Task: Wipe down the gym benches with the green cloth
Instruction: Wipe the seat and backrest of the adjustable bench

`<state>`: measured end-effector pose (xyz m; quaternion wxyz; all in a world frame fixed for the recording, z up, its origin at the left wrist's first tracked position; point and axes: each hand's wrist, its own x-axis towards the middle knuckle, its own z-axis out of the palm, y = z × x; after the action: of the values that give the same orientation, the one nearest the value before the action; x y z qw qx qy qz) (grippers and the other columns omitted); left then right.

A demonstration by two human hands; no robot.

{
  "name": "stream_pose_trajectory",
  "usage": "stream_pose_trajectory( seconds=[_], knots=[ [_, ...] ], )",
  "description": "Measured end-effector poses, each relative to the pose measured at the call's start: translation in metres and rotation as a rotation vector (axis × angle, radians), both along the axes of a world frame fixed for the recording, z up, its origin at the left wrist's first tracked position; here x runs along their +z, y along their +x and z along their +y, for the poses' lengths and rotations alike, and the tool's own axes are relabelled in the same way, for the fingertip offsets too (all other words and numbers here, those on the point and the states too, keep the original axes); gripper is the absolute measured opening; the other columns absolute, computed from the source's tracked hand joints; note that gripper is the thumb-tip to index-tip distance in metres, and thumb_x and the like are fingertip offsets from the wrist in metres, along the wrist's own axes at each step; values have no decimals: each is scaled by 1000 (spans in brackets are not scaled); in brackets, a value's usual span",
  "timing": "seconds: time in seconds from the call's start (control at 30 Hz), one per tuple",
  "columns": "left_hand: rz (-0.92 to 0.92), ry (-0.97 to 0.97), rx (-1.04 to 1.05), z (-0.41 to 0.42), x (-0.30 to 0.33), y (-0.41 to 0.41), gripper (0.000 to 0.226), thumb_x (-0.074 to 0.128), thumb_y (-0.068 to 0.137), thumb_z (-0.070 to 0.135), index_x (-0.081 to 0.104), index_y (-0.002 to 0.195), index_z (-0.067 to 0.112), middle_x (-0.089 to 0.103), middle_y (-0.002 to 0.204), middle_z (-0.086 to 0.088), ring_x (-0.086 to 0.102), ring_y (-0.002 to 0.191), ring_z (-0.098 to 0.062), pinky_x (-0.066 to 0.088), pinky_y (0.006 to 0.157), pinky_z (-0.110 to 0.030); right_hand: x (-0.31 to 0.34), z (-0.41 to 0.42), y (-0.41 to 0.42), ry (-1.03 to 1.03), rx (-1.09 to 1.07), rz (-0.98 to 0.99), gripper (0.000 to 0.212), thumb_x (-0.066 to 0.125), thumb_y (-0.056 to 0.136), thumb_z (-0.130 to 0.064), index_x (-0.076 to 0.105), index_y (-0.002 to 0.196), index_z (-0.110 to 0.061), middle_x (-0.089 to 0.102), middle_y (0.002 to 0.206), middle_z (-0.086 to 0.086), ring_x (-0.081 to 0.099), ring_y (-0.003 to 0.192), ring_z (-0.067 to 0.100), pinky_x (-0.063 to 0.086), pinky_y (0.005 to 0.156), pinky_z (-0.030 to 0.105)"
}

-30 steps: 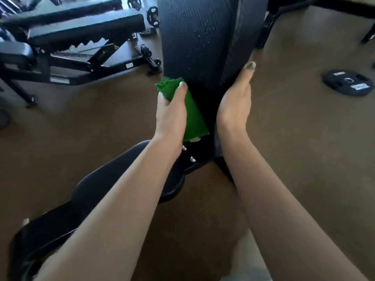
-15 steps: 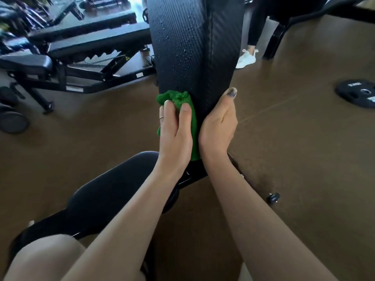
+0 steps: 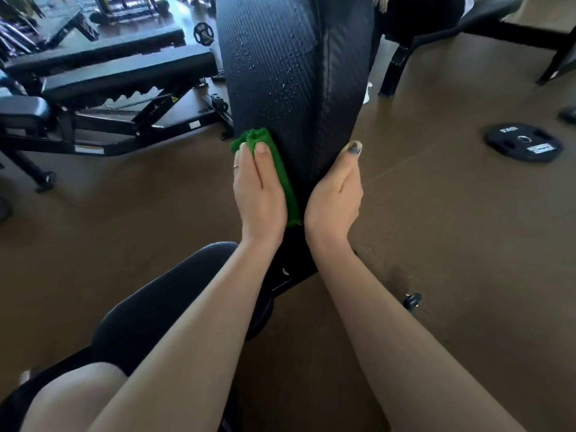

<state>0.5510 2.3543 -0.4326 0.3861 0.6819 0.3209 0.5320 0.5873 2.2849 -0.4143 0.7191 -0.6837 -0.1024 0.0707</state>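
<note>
A black textured bench backrest (image 3: 280, 67) stands upright in front of me, dotted with water droplets. My left hand (image 3: 258, 191) presses the folded green cloth (image 3: 274, 163) flat against the lower left part of the pad. My right hand (image 3: 335, 198) clasps the pad's right edge, thumb up along its side, fingers hidden behind. Below my arms, the bench's black seat pad (image 3: 162, 310) runs toward me.
Two more black benches (image 3: 124, 76) stand on the brown floor at the left. A black weight plate (image 3: 523, 143) lies on the floor at the right. Another bench's frame (image 3: 467, 32) crosses the top right. A small black knob (image 3: 412, 299) sits on the floor nearby.
My left hand and the cloth have stayed low on the pad, sliding slightly up. The right hand has moved inward and closed on the pad's edge. The view has tilted up.
</note>
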Motion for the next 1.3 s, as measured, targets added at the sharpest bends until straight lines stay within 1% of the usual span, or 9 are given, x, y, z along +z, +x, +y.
stream_pose_trajectory(
  seconds=[0.23, 0.3, 0.43, 0.57, 0.73, 0.8, 1.0, 1.13, 1.3],
  knots=[
    [73, 226, -97, -33, -3, -13, 35, 35, 106, 30, 51, 88, 4, 52, 83, 1, 47, 77, -13, 40, 71, -27, -1, -2, 5, 6, 18, 20, 46, 21, 111, -51, 60, 92, -37, 52, 77, -37, 50, 80, -22, 33, 93, 25],
    [100, 244, -59, -22, -3, -9, 38, 34, 106, 32, 52, 89, 3, 54, 85, -1, 49, 78, -16, 41, 70, -33, -1, -2, 6, 26, 22, 22, 44, 21, 110, -51, 61, 94, -43, 51, 81, -40, 49, 83, -24, 33, 96, 25],
    [11, 76, 17, 4, 1, 1, 31, 36, 108, 33, 48, 85, 15, 53, 82, 8, 47, 76, -11, 40, 72, -35, 2, -4, 3, 35, 15, 51, 55, 22, 109, -55, 69, 119, -27, 50, 79, -42, 51, 88, -13, 35, 103, 27],
    [-37, 75, -13, 0, 9, 1, 31, 39, 109, 26, 45, 79, 20, 48, 76, 13, 45, 72, -8, 36, 70, -27, 5, -5, 2, 28, 0, 48, 50, 25, 110, -53, 57, 75, -37, 57, 76, -34, 54, 85, -10, 42, 99, 33],
    [-48, 283, -102, -27, 16, -2, 34, 40, 106, 24, 49, 79, 6, 50, 73, 0, 44, 67, -12, 38, 65, -26, -3, -5, 3, 75, -43, -25, 52, 27, 112, -40, 47, 77, -8, 52, 73, -7, 44, 67, 8, 39, 69, 33],
    [-62, 256, -94, -19, 19, 2, 32, 41, 106, 25, 49, 80, 9, 50, 73, 3, 45, 67, -12, 39, 65, -29, -4, -6, 5, 105, -38, -30, 45, 29, 112, -35, 35, 72, -15, 39, 69, -7, 33, 64, 7, 30, 62, 31],
    [-78, -44, -22, 28, 35, 11, 36, 43, 110, 24, 45, 75, 16, 45, 68, 12, 44, 60, 4, 34, 61, -13, 14, -7, 14, 160, -1, -15, 40, 33, 110, -34, 31, 73, -21, 34, 69, -12, 32, 68, 6, 32, 68, 33],
    [-96, 154, -163, 0, 37, 3, 34, 41, 109, 20, 46, 76, 9, 41, 67, 10, 37, 60, -2, 31, 60, -17, 47, 2, 25, 278, 1, -7, 43, 31, 111, -27, 49, 78, -5, 49, 76, -18, 43, 74, 3, 40, 75, 30],
    [-114, 254, -76, 7, 49, 12, 32, 39, 106, 24, 49, 79, 9, 42, 68, 12, 39, 62, -3, 33, 62, -22, 42, 12, 20, 358, -50, 22, 45, 32, 108, -32, 46, 97, 10, 49, 80, -1, 46, 81, 7, 43, 77, 34]
  ],
)
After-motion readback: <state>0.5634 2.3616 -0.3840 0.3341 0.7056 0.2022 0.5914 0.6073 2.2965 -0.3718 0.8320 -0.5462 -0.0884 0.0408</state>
